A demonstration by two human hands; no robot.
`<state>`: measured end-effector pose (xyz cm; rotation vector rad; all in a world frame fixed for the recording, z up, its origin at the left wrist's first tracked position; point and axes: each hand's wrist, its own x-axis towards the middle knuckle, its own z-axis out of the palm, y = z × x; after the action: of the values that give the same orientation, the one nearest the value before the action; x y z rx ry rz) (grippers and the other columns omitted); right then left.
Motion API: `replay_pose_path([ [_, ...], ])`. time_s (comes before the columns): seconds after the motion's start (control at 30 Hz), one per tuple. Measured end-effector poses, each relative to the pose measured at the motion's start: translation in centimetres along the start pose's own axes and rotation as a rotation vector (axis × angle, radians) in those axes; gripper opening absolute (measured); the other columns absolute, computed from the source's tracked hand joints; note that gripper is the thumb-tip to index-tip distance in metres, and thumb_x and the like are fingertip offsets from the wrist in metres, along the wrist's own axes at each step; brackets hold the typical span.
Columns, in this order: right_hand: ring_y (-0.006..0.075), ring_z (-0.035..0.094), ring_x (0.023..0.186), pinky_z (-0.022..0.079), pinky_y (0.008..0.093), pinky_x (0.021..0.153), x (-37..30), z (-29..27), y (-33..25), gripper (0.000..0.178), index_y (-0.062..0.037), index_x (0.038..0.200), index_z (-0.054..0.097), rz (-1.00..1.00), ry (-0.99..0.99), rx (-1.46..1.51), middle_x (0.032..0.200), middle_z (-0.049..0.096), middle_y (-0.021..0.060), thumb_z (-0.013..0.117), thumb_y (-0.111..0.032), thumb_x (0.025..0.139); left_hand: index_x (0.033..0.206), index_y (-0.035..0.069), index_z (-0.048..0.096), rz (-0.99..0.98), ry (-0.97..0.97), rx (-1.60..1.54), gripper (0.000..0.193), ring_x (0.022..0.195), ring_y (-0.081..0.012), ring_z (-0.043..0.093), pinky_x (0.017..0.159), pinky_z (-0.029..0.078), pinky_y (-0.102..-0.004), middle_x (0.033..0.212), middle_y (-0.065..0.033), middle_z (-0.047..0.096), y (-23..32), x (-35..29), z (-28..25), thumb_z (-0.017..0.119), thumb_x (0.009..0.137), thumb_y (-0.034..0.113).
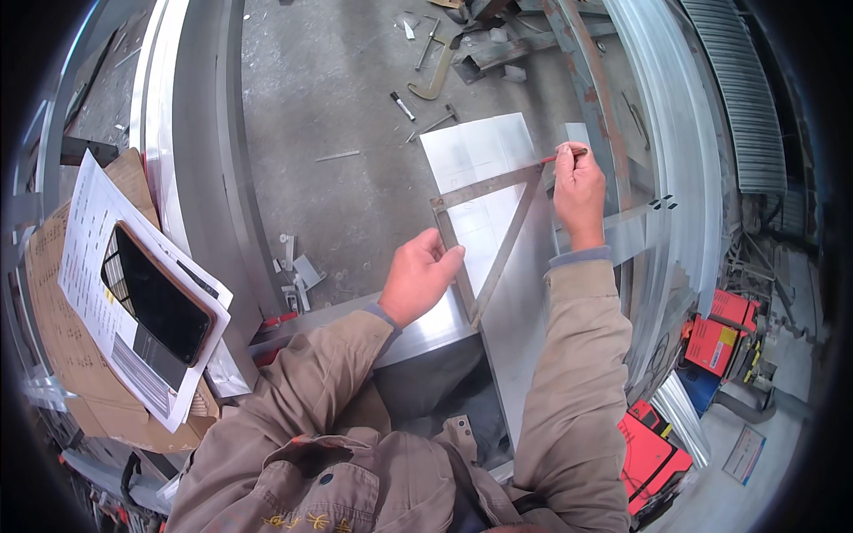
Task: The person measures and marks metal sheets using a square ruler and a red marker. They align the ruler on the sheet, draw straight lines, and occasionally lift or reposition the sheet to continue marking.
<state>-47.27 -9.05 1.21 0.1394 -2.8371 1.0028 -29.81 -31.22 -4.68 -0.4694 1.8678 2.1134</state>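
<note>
A triangular metal set square (508, 246) lies across the silvery sheet metal (480, 147), over a long flat metal bar (530, 306). My left hand (418, 277) rests at the left leg of the square, its fingers curled in and the thumb against that leg. The fingertips are partly hidden. At the far right corner of the square, my right hand (582, 197) pinches a thin red pencil (558, 158). The pencil points left and reaches the square's corner.
On the left, a phone (160, 293) lies on printed papers (89, 231) and cardboard (53, 311). A marker (402, 106), a hammer (434, 123) and a clamp (435, 71) lie on the floor beyond. Metal profiles (200, 133) run along both sides; red machines (711, 333) stand right.
</note>
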Motion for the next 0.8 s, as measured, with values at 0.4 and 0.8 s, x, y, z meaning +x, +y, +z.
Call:
replay_pose_path([
  [0.4,0.0075,0.060,0.082,0.052,0.0253,0.077,-9.3,-1.3,-0.4,0.025,-0.0016,0.133,0.064,0.212,0.151,0.448,0.093,0.067,0.0020,0.051,-0.015,0.117,0.084,-0.003,0.061,-0.001,-0.019,0.091,0.038,0.068,-0.0243,0.067,0.066,0.054,-0.0414,0.073,-0.0160,0.069,0.5,-0.6,-0.1,0.075,0.100,0.029],
  [0.8,0.0084,0.062,0.084,0.054,0.0246,0.081,-15.9,-0.7,1.4,0.023,-0.0020,0.134,0.062,0.223,0.202,0.487,0.104,0.072,0.0054,0.049,-0.013,0.118,0.085,-0.007,0.066,-0.112,-0.132,0.174,0.037,0.077,-0.0443,0.075,0.074,0.057,-0.0515,0.076,-0.0253,0.074,-0.8,-5.0,2.1,0.074,0.099,0.027],
])
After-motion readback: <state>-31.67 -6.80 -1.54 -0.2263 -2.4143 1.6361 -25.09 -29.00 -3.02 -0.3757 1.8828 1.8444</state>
